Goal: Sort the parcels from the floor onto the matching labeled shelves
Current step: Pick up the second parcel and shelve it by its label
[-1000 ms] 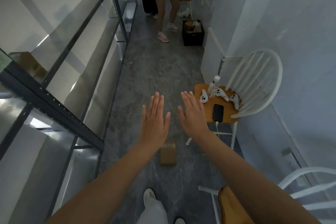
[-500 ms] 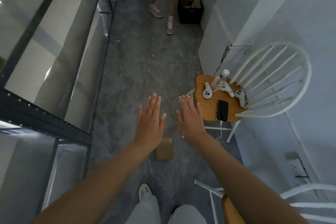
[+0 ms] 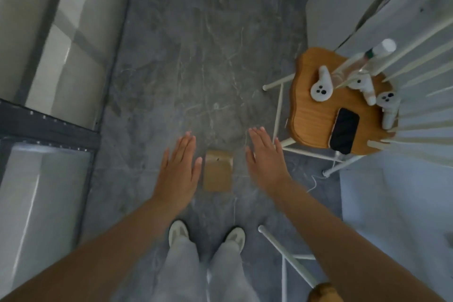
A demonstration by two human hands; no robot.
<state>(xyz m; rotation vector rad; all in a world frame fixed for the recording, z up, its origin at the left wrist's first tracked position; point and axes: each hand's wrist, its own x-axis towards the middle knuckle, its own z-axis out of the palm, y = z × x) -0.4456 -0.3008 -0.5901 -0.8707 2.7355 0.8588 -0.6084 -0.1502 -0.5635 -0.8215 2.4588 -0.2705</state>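
Observation:
A small brown cardboard parcel (image 3: pixel 218 170) lies flat on the grey marbled floor just ahead of my feet. My left hand (image 3: pixel 177 170) hovers to its left with fingers straight and together, palm down. My right hand (image 3: pixel 266 159) hovers to its right, fingers likewise straight. Both hands are above the parcel's level and hold nothing; neither touches it. The metal shelving (image 3: pixel 49 130) runs along the left side, its dark frame and pale shelf boards in view; no labels can be read.
A white spindle chair with a wooden seat (image 3: pixel 311 115) stands at the right, carrying several white controllers, a black phone (image 3: pixel 344 133) and a bottle. A second chair's leg (image 3: pixel 286 256) sticks out near my right foot. White wall at the right.
My view has tilted down and closer to the floor. Both hands have spread apart and lowered to either side of the parcel, which was partly hidden behind them before.

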